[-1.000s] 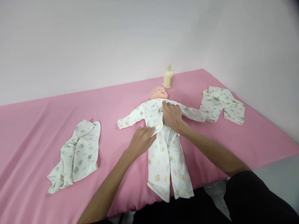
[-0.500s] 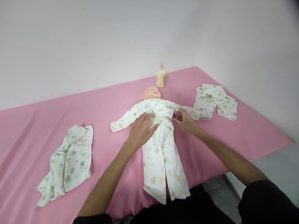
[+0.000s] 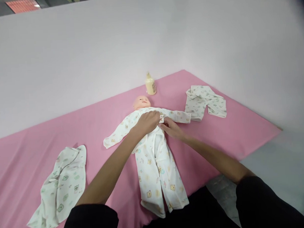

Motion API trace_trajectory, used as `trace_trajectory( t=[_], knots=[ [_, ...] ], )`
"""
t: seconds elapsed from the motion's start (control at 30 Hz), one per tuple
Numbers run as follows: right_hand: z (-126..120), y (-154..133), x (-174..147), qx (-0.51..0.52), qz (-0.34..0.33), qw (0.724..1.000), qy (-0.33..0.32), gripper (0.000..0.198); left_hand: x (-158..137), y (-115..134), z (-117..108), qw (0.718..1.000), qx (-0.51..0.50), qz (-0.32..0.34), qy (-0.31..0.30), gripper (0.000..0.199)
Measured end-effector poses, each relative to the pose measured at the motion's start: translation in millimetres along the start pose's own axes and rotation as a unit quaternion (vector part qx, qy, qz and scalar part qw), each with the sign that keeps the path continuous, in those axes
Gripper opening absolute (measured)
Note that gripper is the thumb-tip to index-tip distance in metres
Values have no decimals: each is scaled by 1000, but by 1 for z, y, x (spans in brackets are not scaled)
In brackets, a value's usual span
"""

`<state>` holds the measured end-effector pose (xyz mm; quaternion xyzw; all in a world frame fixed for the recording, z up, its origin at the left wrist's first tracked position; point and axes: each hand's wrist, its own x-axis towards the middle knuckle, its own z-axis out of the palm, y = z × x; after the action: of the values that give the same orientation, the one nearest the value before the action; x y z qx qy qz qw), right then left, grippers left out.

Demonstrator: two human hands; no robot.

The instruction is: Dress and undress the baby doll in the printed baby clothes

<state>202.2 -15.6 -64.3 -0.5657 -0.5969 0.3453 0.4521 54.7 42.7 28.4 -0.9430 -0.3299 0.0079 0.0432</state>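
A baby doll [image 3: 142, 102] lies on its back, dressed in a white bear-print top [image 3: 128, 124] with both sleeves spread wide. White bear-print trousers [image 3: 149, 168] with an open crotch cover its lower body, the legs pointing towards me. My left hand [image 3: 149, 121] is closed over the front of the top, its fingertips at the edge of the cloth. Right beside it, my right hand [image 3: 171, 127] pinches the same front edge near the waist. The fingers almost meet there, and part of the edge is hidden beneath them.
A pump bottle [image 3: 151, 85] of pale yellow liquid stands behind the doll's head. Folded printed clothes [image 3: 206, 102] lie at the right, and another printed garment [image 3: 66, 186] at the left. Pink cloth [image 3: 96, 130] covers the table against a white wall [image 3: 100, 55].
My left hand has moved from resting open at the waist up onto the top's front and closed. My right hand has come closer to it. The view has shifted, showing more above the wall.
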Motion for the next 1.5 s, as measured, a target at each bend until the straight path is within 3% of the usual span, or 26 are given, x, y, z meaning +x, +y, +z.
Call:
trace_trajectory(
  t=[0.1,0.17,0.3,0.4,0.53,0.67,0.8,1.13,1.27,1.43,1.5],
  knots=[
    [-1,4,3,42,-59,997,-31,18,-8,-2,-4,1000,-2,8,-16,31],
    [-1,8,5,55,-82,994,-40,13,-10,-1,-5,999,18,11,-29,25],
    [-3,18,9,42,-93,994,-41,10,-1,5,-2,997,72,13,-28,22],
    [-11,24,14,39,-92,991,-87,6,10,8,3,996,90,-11,-21,25],
    [-23,28,25,-8,-117,981,-154,10,25,8,6,995,86,-33,-34,24],
    [-27,27,32,-22,-154,975,-159,5,31,9,5,998,56,-14,-17,25],
    [-21,25,29,-42,-179,976,-113,10,22,17,9,999,22,22,23,27],
    [4,29,23,-104,-104,986,84,12,-17,40,17,995,13,81,60,30],
    [5,28,18,-132,-118,979,100,25,-31,47,16,993,9,96,69,30],
    [16,31,16,-232,-81,962,121,2,-47,52,17,990,-47,108,73,30],
    [20,32,18,-251,-58,958,125,8,-53,53,17,989,-73,108,69,31]
  ],
)
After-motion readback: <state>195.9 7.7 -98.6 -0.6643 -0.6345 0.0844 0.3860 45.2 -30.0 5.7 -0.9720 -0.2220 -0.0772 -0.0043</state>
